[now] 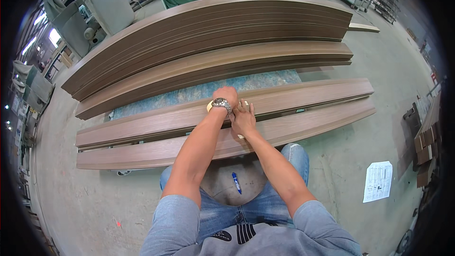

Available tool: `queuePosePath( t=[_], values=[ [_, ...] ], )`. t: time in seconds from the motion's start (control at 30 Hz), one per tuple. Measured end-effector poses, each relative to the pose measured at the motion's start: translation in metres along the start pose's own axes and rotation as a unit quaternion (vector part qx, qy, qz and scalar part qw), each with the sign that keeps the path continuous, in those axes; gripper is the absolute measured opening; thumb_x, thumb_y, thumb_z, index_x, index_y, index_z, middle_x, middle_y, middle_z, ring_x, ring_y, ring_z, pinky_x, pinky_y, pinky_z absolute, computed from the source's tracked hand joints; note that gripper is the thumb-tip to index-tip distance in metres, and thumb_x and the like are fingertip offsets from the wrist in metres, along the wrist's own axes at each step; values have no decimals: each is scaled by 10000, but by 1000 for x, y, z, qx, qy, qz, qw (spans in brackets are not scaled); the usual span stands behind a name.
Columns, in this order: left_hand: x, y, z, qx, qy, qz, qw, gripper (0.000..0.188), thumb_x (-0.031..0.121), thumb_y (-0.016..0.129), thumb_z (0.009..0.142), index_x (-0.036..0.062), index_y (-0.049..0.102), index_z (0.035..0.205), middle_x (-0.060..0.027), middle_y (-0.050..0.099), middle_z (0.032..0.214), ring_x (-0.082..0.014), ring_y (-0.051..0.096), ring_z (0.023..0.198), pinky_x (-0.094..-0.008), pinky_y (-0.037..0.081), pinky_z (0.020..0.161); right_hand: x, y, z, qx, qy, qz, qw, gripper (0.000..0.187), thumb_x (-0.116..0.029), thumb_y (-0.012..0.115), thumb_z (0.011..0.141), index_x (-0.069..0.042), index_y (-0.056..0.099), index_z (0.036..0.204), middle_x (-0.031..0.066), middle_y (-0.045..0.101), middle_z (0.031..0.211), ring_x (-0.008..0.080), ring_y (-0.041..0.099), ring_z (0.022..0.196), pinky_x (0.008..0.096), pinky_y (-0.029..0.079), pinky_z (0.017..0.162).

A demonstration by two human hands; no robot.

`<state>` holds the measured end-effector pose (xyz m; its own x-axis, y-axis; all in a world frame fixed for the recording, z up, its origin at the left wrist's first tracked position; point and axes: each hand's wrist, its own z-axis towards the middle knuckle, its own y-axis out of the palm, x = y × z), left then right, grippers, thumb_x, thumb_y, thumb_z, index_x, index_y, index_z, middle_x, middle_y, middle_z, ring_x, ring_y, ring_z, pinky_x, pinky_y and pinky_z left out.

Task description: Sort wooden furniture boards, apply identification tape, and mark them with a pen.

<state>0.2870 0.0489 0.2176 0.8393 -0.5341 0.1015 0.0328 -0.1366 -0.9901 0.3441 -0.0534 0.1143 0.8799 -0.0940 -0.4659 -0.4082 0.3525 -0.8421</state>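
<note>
Two long wood-grain boards (303,96) cross mid-frame, likely stiff and weighty, best gripped by their long edges, with the curled left hand (227,96) and bent-fingered right hand (244,121) meeting there, whatever they hold indiscernible

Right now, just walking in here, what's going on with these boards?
A person has their left hand and right hand close together over two long brown boards, near the gap between them. What either grip holds, if anything, is hidden. More brown boards are stacked beyond, with a mottled blue surface showing between. A blue pen lies between the person's legs.
</note>
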Motion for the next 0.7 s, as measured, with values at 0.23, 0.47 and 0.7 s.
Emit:
queuePosePath(
  t=[0.23,0.47,0.7],
  values=[
    [-5,5,-3,41,46,-3,998,275,193,738,739,46,747,971,-209,741,1014,-357,725,981,-447,589,848,-3,-6,0,-42,13,-8,999,503,-376,498,991,-131,546,1427,90,501,1514,320,291,1509,573,107,1234],
    [4,15,-8,75,78,5,994,231,214,715,768,40,724,920,-245,730,944,-408,725,892,-475,600,774,-10,-6,1,-105,37,-106,988,571,-356,517,980,-170,457,1517,45,429,1581,335,235,1530,601,72,1231],
    [-8,33,-41,137,64,-52,987,184,228,608,867,105,595,1003,-201,690,739,-426,679,686,-550,522,598,-18,1,8,-135,38,-119,983,706,-376,572,928,-174,352,1568,63,275,1657,353,153,1550,673,75,1201]
  ],
)
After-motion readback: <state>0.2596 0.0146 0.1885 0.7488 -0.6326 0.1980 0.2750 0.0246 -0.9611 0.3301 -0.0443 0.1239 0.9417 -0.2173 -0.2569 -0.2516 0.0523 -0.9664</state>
